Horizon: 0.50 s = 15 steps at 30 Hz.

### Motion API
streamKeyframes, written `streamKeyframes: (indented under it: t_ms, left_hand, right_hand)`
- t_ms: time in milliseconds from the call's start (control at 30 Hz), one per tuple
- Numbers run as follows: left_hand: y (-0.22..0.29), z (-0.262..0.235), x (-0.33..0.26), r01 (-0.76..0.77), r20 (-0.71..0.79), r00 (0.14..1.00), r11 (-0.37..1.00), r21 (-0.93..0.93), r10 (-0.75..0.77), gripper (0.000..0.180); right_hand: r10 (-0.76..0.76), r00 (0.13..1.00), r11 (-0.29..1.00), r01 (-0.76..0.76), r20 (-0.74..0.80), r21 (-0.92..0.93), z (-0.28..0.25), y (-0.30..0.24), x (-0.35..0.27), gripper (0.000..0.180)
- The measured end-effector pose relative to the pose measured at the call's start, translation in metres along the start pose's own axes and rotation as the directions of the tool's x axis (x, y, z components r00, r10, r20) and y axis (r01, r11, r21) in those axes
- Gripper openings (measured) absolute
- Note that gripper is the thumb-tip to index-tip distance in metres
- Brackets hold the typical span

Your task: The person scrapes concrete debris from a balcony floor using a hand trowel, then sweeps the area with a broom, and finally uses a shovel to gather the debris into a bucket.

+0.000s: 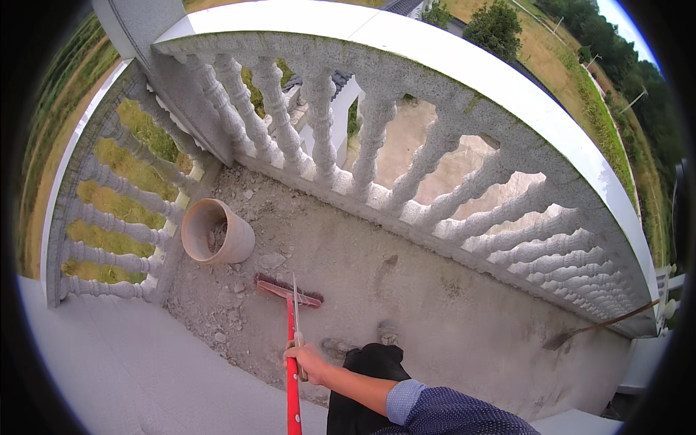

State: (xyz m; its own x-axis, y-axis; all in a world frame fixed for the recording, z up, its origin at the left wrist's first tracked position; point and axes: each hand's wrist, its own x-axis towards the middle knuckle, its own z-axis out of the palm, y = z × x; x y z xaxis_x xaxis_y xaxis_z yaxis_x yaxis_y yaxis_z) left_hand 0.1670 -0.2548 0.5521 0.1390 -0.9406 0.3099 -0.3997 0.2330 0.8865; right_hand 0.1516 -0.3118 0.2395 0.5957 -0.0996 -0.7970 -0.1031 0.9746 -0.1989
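My right hand (306,360) grips the red handle of a push broom (292,384). The same hand also holds a thin metal blade with a wooden grip (296,312), which lies along the handle. The broom's head (288,291) rests on the concrete balcony floor (435,312), at the edge of a patch of rubble and dust (225,304). My sleeve is blue with small dots. My left hand is out of view. My shoes (388,332) and dark trousers show just right of the broom.
A terracotta pot (217,232) lies on its side in the left corner with debris inside. A grey stone balustrade (435,159) curves around the balcony. A long-handled tool (602,326) leans at the far right. Fields and a yard lie below.
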Motion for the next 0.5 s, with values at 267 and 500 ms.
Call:
streamKeyframes:
  t_ms: [267, 500]
  left_hand:
    - [-0.056, 0.009, 0.047, 0.198, -0.141, 0.961, 0.95, -0.242, -0.236, 0.032]
    - [-0.132, 0.05, 0.08, 0.425, -0.337, 0.772, 0.832, -0.356, -0.538, 0.029]
  right_hand:
    - [-0.288, 0.887, 0.944, 0.327, -0.362, 0.051, -0.131, -0.13, 0.015, 0.021]
    - [-0.187, 0.891, 0.981, 0.194, -0.413, -0.025, -0.14, -0.167, 0.097, 0.019]
